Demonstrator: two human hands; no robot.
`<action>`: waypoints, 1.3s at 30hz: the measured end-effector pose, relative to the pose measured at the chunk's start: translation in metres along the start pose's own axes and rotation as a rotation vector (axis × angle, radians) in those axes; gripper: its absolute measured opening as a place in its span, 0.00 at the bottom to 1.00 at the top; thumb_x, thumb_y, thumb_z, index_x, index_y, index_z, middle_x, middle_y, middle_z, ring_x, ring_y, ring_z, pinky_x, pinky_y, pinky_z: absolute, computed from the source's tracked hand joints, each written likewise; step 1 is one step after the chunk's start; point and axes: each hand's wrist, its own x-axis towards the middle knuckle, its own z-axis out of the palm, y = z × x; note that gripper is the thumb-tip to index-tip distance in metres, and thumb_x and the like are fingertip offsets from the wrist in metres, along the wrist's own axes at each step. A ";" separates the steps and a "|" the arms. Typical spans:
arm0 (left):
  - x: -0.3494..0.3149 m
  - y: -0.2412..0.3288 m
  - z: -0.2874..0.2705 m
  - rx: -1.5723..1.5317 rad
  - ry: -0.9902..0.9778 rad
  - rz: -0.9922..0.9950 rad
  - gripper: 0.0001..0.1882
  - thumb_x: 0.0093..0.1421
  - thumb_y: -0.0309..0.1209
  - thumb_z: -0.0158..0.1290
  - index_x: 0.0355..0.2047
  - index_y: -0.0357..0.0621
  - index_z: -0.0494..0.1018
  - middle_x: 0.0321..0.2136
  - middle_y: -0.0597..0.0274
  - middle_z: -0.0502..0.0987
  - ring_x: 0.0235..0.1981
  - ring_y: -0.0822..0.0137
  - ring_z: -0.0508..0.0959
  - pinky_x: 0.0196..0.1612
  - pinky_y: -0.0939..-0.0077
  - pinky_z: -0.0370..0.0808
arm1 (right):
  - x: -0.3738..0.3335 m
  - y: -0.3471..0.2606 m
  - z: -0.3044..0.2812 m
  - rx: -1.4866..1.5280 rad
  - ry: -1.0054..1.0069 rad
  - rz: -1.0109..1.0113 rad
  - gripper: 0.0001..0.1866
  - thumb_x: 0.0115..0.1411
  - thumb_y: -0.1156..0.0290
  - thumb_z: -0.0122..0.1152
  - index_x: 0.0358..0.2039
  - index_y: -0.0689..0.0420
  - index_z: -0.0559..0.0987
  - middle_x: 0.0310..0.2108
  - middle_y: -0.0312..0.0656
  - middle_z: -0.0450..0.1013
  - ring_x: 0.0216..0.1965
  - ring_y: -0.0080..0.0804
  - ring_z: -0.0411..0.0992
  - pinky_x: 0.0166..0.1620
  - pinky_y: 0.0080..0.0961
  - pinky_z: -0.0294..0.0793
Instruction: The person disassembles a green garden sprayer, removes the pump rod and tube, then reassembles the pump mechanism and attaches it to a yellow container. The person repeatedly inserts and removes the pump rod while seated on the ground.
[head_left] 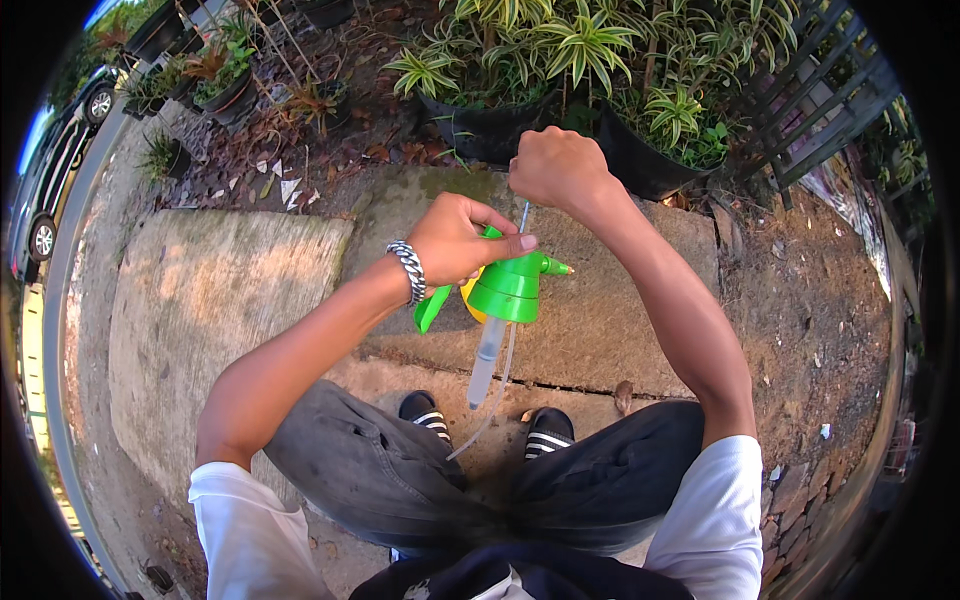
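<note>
My left hand (455, 240) grips a green pump sprayer head (505, 288) near its top, with the thumb pressed against it. A green trigger lever (432, 309) sticks out below that hand, and a short nozzle (556, 266) points right. Under the head hang a translucent pump cylinder (485, 365) and a thin clear tube (500, 385). Above it, my right hand (560, 168) is closed in a fist at the upper end of a thin pump rod (525, 215); the rod's handle is hidden inside. Something yellow (472, 298) shows partly behind the sprayer head.
Concrete slabs (220, 290) lie beneath, with my sandals (548, 433) on them. Black planters (650, 155) with striped leafy plants (580, 45) stand ahead. A wooden fence (825, 95) is at the right. Smaller pots (230, 100) and a parked car (60, 170) are at the left.
</note>
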 end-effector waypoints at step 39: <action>-0.006 0.005 -0.027 -0.348 -0.330 -0.048 0.31 0.54 0.51 0.64 0.45 0.34 0.74 0.19 0.75 0.69 0.11 0.87 0.61 0.12 0.91 0.56 | 0.016 0.027 0.027 0.784 0.042 -0.566 0.32 0.68 0.47 0.46 0.17 0.61 0.72 0.16 0.34 0.66 0.22 0.22 0.63 0.29 0.25 0.63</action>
